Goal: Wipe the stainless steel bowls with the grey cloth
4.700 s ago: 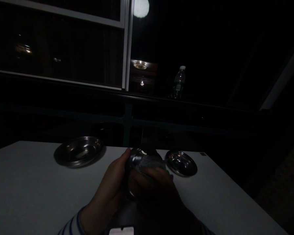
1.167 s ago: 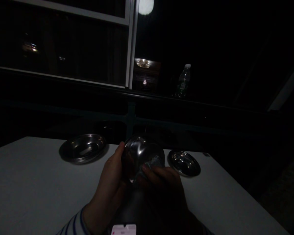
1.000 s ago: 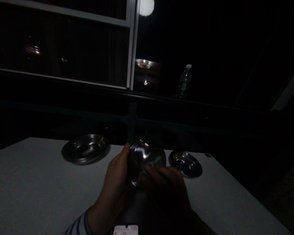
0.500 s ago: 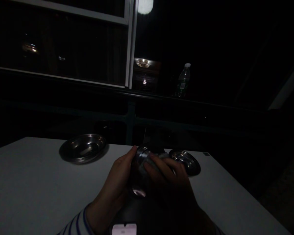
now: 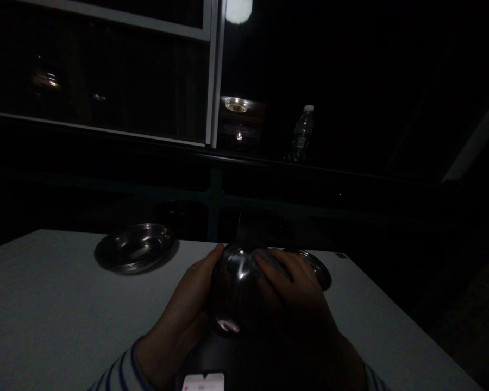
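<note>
A shiny metal bowl (image 5: 238, 288) is tilted in front of me above the near part of the table, its rounded outside facing up towards me. My left hand (image 5: 191, 296) is closed on its left edge, thumb along the rim. On the bowl's upper right side presses my right hand (image 5: 295, 288), its fingers curled over a greyish cloth (image 5: 271, 258) that shows only in part; whether it is cloth or a pad is hard to make out in the dark. Partly behind the right hand lies another metal dish (image 5: 320, 270).
A stack of metal dishes (image 5: 136, 250) stands at the back left of the white table (image 5: 65, 309). A lit phone (image 5: 204, 382) is at the bottom edge. Beyond, a plastic bottle (image 5: 301, 136) stands on the sill by a window frame (image 5: 213, 76).
My right hand, with the greyish cloth, has slid up and right over the bowl, uncovering more of its shiny side. My left hand keeps its hold.
</note>
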`<state>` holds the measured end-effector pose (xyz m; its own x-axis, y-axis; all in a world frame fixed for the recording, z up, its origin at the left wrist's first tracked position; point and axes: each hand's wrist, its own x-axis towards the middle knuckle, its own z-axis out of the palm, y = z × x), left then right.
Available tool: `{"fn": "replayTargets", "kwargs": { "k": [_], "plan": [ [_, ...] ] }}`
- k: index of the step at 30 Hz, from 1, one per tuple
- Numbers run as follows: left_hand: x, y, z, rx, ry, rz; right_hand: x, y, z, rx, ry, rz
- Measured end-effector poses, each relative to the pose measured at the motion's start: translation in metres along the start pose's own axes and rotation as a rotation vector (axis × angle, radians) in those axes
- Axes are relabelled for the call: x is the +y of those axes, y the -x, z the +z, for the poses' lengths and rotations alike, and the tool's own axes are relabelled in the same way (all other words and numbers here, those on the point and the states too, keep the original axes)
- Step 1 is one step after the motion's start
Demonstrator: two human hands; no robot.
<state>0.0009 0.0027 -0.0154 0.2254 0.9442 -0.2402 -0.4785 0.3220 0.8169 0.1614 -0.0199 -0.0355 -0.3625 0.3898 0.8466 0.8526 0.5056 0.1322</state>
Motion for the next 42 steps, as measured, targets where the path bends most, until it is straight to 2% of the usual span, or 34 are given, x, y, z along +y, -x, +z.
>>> {"fn": "replayTargets", "kwargs": {
  "k": [6,12,16,19,23,26,31,35,37,42],
  "plan": [
    [0.007,0.002,0.001,0.04,0.032,0.006,-0.02,0.003,0.005,0.041,0.041,-0.18],
    [0.008,0.002,0.0,0.036,0.013,0.0,-0.006,-0.001,-0.006,0.011,0.116,-0.062],
    [0.01,0.004,0.001,0.091,0.049,0.004,-0.019,0.001,0.0,0.004,0.024,-0.168],
    [0.012,0.006,0.004,0.121,0.05,0.015,-0.025,0.001,0.002,-0.051,-0.023,-0.243],
    [0.01,0.007,0.005,0.053,0.042,-0.049,-0.011,-0.001,-0.007,-0.044,0.069,-0.151],
    [0.008,0.006,0.004,0.034,0.034,-0.035,-0.009,-0.001,-0.009,-0.02,0.096,-0.09],
    [0.008,0.005,0.004,0.075,0.06,-0.004,-0.026,0.001,-0.004,0.023,0.002,-0.196],
    [0.007,0.005,0.004,0.052,0.046,-0.033,-0.011,-0.001,-0.011,-0.014,0.101,-0.105],
    [0.007,0.005,0.004,0.057,0.036,-0.023,-0.005,0.0,-0.013,-0.049,0.136,-0.108],
    [0.009,0.004,0.002,0.097,0.022,0.011,-0.029,0.004,-0.005,-0.069,0.053,-0.228]
  ]
}}
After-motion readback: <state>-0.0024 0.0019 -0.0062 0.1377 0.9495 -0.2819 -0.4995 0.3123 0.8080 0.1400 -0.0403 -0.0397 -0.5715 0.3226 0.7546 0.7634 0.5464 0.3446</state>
